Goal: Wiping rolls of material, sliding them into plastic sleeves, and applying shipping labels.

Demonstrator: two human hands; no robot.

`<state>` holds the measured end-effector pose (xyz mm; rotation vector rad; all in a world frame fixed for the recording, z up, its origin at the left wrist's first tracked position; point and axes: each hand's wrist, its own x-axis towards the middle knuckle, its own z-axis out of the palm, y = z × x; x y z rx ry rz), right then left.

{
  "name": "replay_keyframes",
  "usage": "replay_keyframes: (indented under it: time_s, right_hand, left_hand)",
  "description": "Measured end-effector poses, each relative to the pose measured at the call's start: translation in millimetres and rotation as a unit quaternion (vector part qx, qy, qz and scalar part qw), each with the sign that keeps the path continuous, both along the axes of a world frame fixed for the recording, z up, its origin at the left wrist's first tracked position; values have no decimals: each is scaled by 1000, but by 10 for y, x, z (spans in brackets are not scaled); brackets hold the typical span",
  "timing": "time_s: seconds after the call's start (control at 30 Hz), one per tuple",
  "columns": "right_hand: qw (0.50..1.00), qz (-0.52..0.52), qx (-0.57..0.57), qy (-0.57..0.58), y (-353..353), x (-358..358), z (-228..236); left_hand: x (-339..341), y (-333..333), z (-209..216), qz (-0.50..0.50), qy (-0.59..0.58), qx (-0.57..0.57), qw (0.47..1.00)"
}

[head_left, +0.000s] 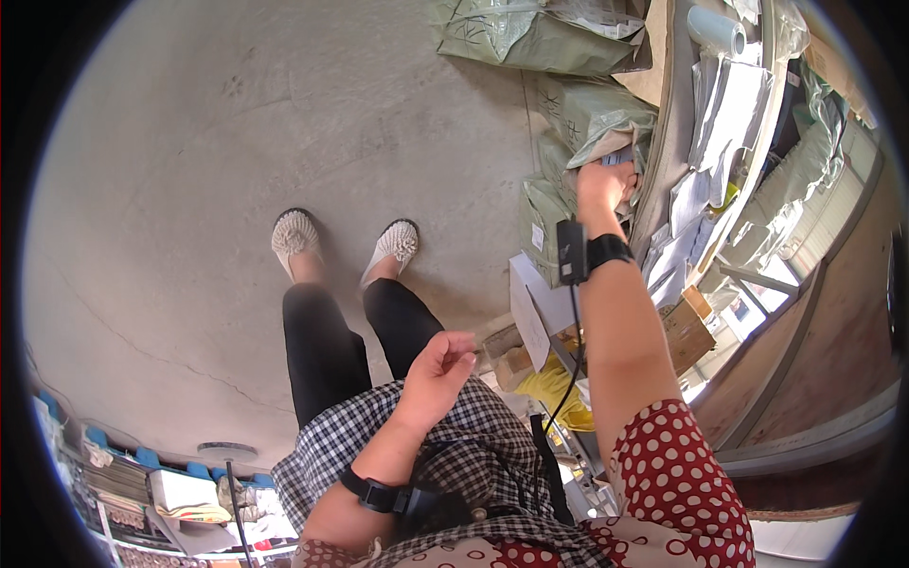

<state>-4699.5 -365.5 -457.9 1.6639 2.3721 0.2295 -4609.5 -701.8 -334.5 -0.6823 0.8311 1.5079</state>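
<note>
My right hand [607, 186] reaches to the far right, into the mouth of a torn green plastic sack [598, 112]. Its fingers are curled closed beside a small blue-grey piece [617, 156] in the opening; what they hold is mostly hidden. In front of my checked apron [355, 431] hovers my left hand [438, 377], with fingers loosely bent, thumb apart and nothing in it. Both wrists wear black straps, and a small black box with a cable [572, 252] sits on the right one.
Another green sack [540, 38] lies on the concrete floor [189, 189] farther off. To the right, a shelf holds stacked grey-white packets [724, 109] and a blue-grey roll [717, 30]. White card [530, 308] and yellow material [559, 393] lie nearer me. A round-topped stand [227, 452] is at lower left.
</note>
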Motion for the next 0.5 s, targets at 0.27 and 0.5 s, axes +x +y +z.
replay_keyframes:
  time_s: [0.27, 0.5]
  right_hand:
    - [993, -83, -29, -78, 534, -247, -26]
    - [963, -93, -152, -204, 807, -320, -51]
  left_hand:
    - [-92, -2, 40, -11, -1, 0, 1000]
    - [-85, -43, 42, 17, -12, -8, 1000]
